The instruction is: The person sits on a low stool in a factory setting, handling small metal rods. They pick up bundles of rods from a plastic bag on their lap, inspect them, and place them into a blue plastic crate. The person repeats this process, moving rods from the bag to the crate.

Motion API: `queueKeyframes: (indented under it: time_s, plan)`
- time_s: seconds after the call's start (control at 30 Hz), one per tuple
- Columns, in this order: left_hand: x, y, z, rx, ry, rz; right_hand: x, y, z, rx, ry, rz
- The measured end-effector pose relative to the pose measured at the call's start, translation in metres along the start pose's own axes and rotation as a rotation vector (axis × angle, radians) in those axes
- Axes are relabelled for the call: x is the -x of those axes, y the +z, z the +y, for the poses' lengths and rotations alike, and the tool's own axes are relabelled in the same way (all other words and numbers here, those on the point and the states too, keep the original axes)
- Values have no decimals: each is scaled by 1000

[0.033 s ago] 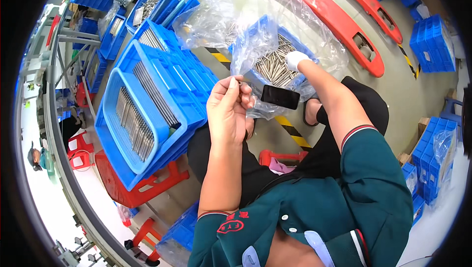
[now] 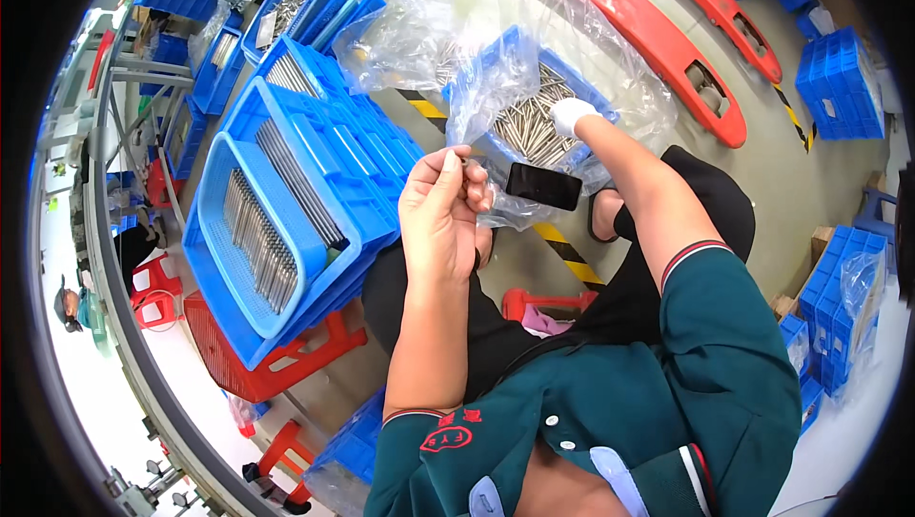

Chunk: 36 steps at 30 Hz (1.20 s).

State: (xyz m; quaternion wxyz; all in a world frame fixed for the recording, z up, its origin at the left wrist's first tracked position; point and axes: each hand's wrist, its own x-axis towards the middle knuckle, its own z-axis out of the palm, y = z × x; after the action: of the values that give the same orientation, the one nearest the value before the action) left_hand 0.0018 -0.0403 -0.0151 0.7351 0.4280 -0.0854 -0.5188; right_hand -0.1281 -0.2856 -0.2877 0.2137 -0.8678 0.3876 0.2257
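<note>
A blue bin (image 2: pixel 593 98) lined with a clear plastic bag (image 2: pixel 637 88) holds a heap of short metal pins (image 2: pixel 530 128). My right hand (image 2: pixel 572 118), in a white glove, reaches down onto the right side of the heap; its fingertips are hidden. My left hand (image 2: pixel 440 195), bare, is raised just left of the bin's near edge. Its thumb and index finger are pinched and the other fingers curl; something small and dark seems to show between them, too little to name. A black phone-like slab (image 2: pixel 543 186) lies on the plastic at the bin's near edge.
Stacked blue crates (image 2: pixel 357 150) rise at my left, a light-blue basket (image 2: pixel 217 222) of rows of metal rods on top. A red stool (image 2: pixel 224 345) stands by them. Red pallet-truck forks (image 2: pixel 610 17) lie beyond the bin. More blue crates (image 2: pixel 839 88) stand at right.
My right hand has shifted very slightly left over the pins. Otherwise the two frames look alike.
</note>
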Motion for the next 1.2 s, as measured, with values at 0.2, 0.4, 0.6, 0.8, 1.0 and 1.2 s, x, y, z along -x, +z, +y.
queueKeyframes:
  time_s: [0.2,0.4,0.6,0.8,1.0,1.2]
  plan:
    - [1,3,7,7,-61,18,-1,19,-26,365,-230,52]
    - [0,8,9,-5,-83,20,-31,56,-23,546,-198,-107]
    - [0,2,12,-1,-78,47,-17,51,-40,535,-397,106]
    - [-1,2,14,-1,-76,47,-37,75,-27,635,-635,123]
    - [-1,0,16,16,-96,39,-46,77,-34,648,-648,174]
    - [1,1,16,-1,-93,18,-40,83,-23,692,-652,216]
